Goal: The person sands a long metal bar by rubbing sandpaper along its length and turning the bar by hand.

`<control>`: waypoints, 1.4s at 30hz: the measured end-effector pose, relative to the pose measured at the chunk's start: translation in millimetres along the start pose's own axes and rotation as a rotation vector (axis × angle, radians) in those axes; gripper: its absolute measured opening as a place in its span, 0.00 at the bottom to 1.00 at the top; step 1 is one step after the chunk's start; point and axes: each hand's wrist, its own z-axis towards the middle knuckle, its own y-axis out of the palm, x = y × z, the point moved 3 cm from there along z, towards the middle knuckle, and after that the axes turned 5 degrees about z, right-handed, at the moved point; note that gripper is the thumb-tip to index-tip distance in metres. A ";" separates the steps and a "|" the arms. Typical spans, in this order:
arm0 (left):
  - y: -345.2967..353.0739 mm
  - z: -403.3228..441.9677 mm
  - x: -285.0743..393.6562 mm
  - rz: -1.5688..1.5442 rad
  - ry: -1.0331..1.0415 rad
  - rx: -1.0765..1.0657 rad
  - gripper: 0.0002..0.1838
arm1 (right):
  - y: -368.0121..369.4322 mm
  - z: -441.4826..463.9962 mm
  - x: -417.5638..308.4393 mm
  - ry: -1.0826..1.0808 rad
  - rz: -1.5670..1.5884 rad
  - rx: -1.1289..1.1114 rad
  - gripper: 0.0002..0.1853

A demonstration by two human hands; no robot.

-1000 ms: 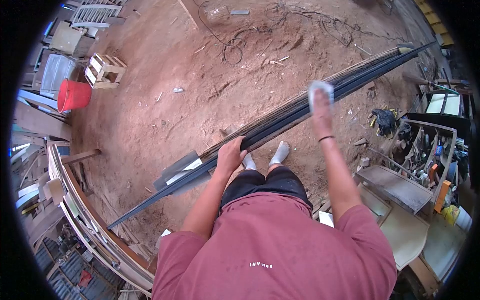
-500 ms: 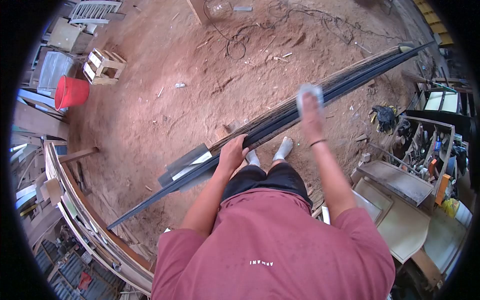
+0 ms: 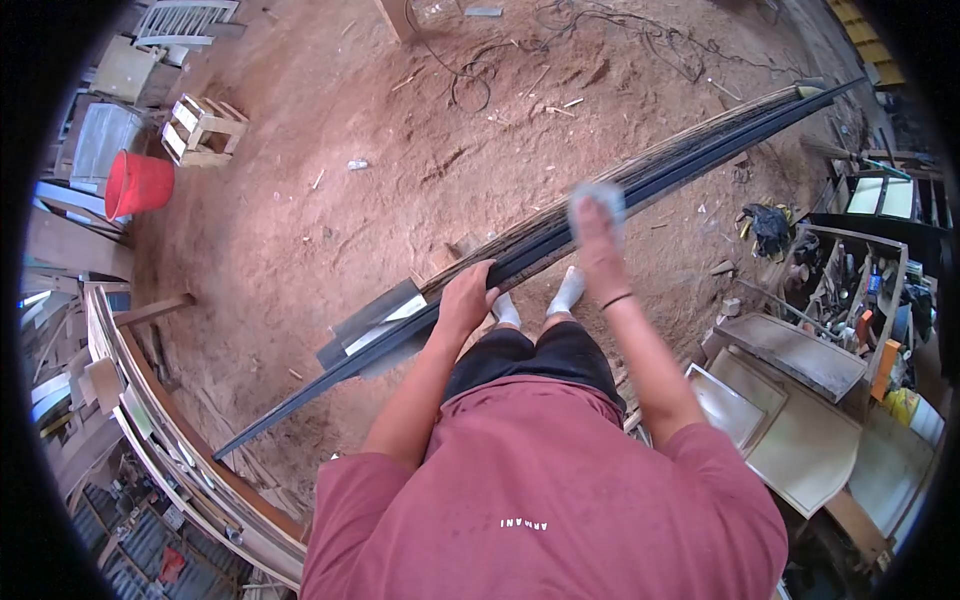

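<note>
A long dark strip (image 3: 690,160), tapering at both ends, runs diagonally in front of me on a rough wooden support (image 3: 560,212). My left hand (image 3: 466,298) is closed over the strip near its middle, thumb on the near side. My right hand (image 3: 602,252), blurred by motion, holds a whitish pad or folded cloth (image 3: 600,200) against the strip farther up to the right; its exact kind is unclear. A grey board with a white stripe (image 3: 375,325) lies under the strip, left of my left hand.
A red bucket (image 3: 138,185) and a small wooden stool (image 3: 203,130) stand at the left. Cables (image 3: 640,25) lie on the dusty floor beyond the strip. Stacked panels (image 3: 800,440) and a tool-filled crate (image 3: 850,290) are at the right, with long curved boards (image 3: 150,400) at the lower left.
My right hand and the pad have slid down along the strip to the left, closer to my left hand. The left hand stays at nearly the same spot.
</note>
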 end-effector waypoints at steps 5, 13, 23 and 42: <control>-5.6 -18.2 -22.3 0.000 -0.010 0.025 0.30 | 57.8 -36.5 -107.6 -0.191 -0.180 -0.317 0.43; -21.2 -54.8 -49.0 0.027 -0.057 0.070 0.32 | -36.4 12.1 49.8 0.083 -0.405 -0.017 0.43; -13.1 -59.3 -62.2 0.001 -0.052 0.073 0.30 | 12.7 -6.8 -77.0 0.054 -0.173 -0.261 0.41; -32.0 -102.2 -91.1 0.040 -0.018 0.191 0.32 | 4.3 0.0 -25.4 0.103 -0.249 -0.044 0.46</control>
